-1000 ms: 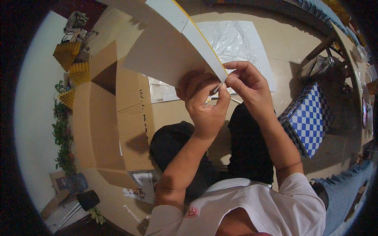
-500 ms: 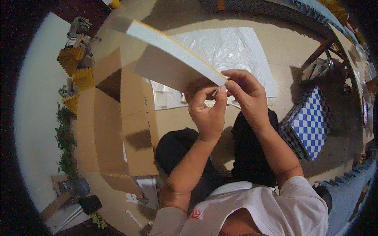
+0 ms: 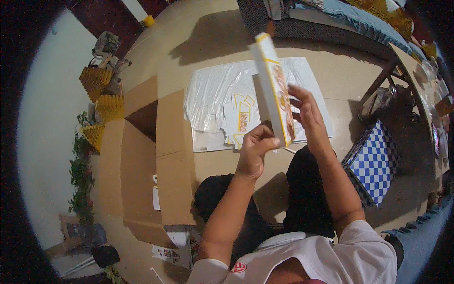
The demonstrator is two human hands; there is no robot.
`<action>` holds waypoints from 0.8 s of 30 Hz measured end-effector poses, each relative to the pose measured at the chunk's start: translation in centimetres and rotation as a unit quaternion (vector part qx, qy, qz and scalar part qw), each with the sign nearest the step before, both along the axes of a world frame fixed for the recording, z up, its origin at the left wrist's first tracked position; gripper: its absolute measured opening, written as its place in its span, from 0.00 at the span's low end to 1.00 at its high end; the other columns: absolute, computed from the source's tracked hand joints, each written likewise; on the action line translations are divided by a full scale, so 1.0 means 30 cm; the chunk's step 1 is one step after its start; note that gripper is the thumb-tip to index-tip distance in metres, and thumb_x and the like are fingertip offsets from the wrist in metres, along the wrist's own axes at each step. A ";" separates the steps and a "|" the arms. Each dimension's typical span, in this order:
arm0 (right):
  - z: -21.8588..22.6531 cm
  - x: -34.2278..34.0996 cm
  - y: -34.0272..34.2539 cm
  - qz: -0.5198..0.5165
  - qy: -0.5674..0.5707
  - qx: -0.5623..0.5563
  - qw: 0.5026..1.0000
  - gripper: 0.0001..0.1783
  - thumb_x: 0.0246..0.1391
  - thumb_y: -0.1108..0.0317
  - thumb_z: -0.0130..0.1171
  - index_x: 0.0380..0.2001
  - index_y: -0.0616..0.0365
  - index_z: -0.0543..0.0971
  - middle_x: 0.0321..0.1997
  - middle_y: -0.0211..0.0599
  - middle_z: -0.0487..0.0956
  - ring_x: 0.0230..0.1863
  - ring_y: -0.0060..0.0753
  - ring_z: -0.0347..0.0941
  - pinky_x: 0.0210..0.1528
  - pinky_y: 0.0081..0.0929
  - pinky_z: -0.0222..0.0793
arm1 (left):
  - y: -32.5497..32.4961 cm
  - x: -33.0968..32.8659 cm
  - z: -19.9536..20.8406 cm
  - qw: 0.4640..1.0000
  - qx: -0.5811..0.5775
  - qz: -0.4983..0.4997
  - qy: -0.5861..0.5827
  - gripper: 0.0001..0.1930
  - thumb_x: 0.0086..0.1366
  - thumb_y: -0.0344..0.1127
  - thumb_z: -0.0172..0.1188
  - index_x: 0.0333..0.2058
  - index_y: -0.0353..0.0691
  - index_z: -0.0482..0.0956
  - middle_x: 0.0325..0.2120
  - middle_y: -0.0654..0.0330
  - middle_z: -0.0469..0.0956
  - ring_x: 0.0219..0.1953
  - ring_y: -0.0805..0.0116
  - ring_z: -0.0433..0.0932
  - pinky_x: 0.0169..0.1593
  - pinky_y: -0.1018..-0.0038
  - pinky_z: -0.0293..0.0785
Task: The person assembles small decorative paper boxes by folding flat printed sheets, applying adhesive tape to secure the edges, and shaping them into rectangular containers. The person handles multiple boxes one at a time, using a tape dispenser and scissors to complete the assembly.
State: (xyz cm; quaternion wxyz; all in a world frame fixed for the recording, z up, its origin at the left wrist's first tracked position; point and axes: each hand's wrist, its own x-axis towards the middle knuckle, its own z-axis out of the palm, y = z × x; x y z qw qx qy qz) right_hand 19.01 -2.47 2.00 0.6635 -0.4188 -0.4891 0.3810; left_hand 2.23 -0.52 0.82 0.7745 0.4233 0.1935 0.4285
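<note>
At 1 o'clock from the centre of the view, the narrow white box (image 3: 273,90) is held up at a tilt, its far end leaning toward 11 o'clock. Your left hand (image 3: 256,149) pinches its near end between thumb and fingers. Your right hand (image 3: 310,116) curves parted fingers along the printed face at 3 o'clock; whether they press on it, you cannot tell.

Caution: if the left pinch alone carries the box, the long far end may swing or drop toward the cards (image 3: 235,113) at 8 o'clock from it. Too hard a squeeze could crease the thin wall; a loosely seated flap could spring open.

Note: the far end is blurred, and your left fingertips are partly hidden behind the box. Whether all the cards lie on top of the plastic sheet (image 3: 203,90) is unclear. Most of the inside of the carton (image 3: 177,189) at 8 o'clock is out of sight
</note>
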 end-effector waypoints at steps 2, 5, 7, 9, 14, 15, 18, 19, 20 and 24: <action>0.073 0.021 0.010 -0.032 0.017 -0.020 0.999 0.38 0.60 0.53 0.54 0.67 0.50 0.52 0.57 0.44 0.68 0.57 0.33 0.65 0.56 0.34 0.63 | 0.002 -0.022 -0.003 0.980 0.103 -0.061 0.159 0.05 0.51 0.30 0.60 0.25 0.37 0.75 0.24 0.66 0.73 0.29 0.80 0.69 0.35 0.80 0.64; 0.119 0.079 0.045 -0.021 0.057 -0.058 0.996 0.41 0.57 0.52 0.57 0.68 0.49 0.51 0.55 0.44 0.70 0.56 0.34 0.66 0.57 0.34 0.62 | 0.001 -0.040 0.017 0.941 0.173 -0.099 0.275 0.07 0.51 0.32 0.61 0.22 0.36 0.73 0.23 0.67 0.72 0.27 0.79 0.67 0.32 0.79 0.63; 0.114 0.083 0.052 -0.021 0.082 -0.037 0.996 0.44 0.54 0.52 0.61 0.68 0.48 0.51 0.51 0.43 0.72 0.53 0.33 0.68 0.56 0.33 0.62 | 0.000 -0.042 0.028 0.933 0.189 -0.093 0.293 0.08 0.50 0.33 0.61 0.21 0.36 0.72 0.21 0.68 0.70 0.26 0.79 0.66 0.30 0.78 0.61; 0.102 0.077 0.048 -0.009 0.084 -0.026 0.996 0.45 0.53 0.51 0.63 0.68 0.49 0.51 0.51 0.42 0.72 0.52 0.33 0.69 0.56 0.33 0.63 | 0.008 -0.045 0.034 0.924 0.228 -0.072 0.299 0.09 0.47 0.34 0.63 0.19 0.38 0.72 0.17 0.70 0.67 0.24 0.81 0.64 0.29 0.79 0.59; 0.031 0.021 0.046 -0.005 0.135 -0.001 0.991 0.37 0.53 0.67 0.64 0.64 0.54 0.59 0.44 0.36 0.73 0.46 0.27 0.69 0.53 0.27 0.65 | -0.006 -0.038 0.031 0.945 0.118 -0.106 0.285 0.17 0.56 0.28 0.59 0.45 0.32 0.75 0.40 0.59 0.75 0.46 0.71 0.71 0.54 0.74 0.64; 0.020 0.012 0.041 0.000 0.127 -0.016 0.992 0.36 0.53 0.67 0.63 0.63 0.55 0.60 0.44 0.35 0.72 0.46 0.25 0.68 0.53 0.25 0.64 | -0.011 -0.025 0.027 0.957 0.090 -0.097 0.258 0.17 0.57 0.27 0.58 0.47 0.32 0.74 0.41 0.59 0.75 0.47 0.71 0.71 0.54 0.74 0.65; 0.004 -0.025 0.035 0.009 0.114 -0.041 0.993 0.30 0.55 0.71 0.60 0.60 0.58 0.65 0.41 0.31 0.70 0.42 0.19 0.66 0.48 0.18 0.63 | -0.027 0.006 0.016 0.984 0.037 -0.057 0.166 0.19 0.60 0.28 0.57 0.51 0.36 0.70 0.42 0.62 0.75 0.46 0.71 0.73 0.52 0.72 0.68; 0.008 -0.027 0.036 0.002 0.112 -0.036 0.993 0.29 0.55 0.71 0.60 0.60 0.58 0.65 0.40 0.30 0.70 0.42 0.19 0.66 0.48 0.18 0.63 | -0.024 0.015 0.004 0.991 0.015 -0.032 0.128 0.18 0.61 0.28 0.56 0.51 0.36 0.70 0.42 0.61 0.76 0.45 0.71 0.73 0.52 0.71 0.68; 0.011 -0.023 0.037 -0.005 0.109 -0.031 0.993 0.28 0.55 0.71 0.60 0.59 0.58 0.66 0.40 0.30 0.70 0.43 0.19 0.66 0.48 0.18 0.63 | -0.015 0.025 -0.010 0.996 -0.007 -0.006 0.090 0.18 0.61 0.28 0.55 0.51 0.36 0.70 0.42 0.61 0.76 0.45 0.71 0.74 0.52 0.71 0.68; -0.019 -0.012 0.048 -0.047 0.076 -0.027 0.996 0.27 0.55 0.67 0.61 0.57 0.58 0.68 0.40 0.30 0.71 0.44 0.22 0.66 0.51 0.22 0.62 | 0.014 0.020 -0.011 0.995 -0.073 0.061 0.009 0.13 0.66 0.32 0.53 0.49 0.36 0.70 0.42 0.60 0.76 0.44 0.71 0.75 0.51 0.71 0.70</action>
